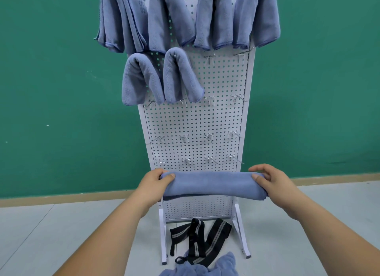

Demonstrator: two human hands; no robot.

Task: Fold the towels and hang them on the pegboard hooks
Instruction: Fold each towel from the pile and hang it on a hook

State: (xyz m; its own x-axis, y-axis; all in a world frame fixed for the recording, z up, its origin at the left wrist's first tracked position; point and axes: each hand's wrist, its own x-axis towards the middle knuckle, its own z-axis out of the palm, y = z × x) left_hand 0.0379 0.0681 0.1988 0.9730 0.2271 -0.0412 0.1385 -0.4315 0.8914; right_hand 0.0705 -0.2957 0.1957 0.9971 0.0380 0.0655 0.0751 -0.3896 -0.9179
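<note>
A folded blue towel (213, 185) stretches level in front of the white pegboard's (195, 119) lower part. My left hand (153, 185) grips its left end, thumb on top. My right hand (271, 183) grips the right end the same way. Several blue towels (185, 19) hang over hooks along the top row. Two more folded towels (160, 78) hang on the left hooks of the row below. Bare metal hooks (209, 100) stick out across the right side and the lower rows.
A pile of loose blue towels (205, 267) lies on the grey floor at the bottom edge. A black strap with grey stripes (201, 240) lies between the pegboard's white feet (164, 261). A green wall stands behind.
</note>
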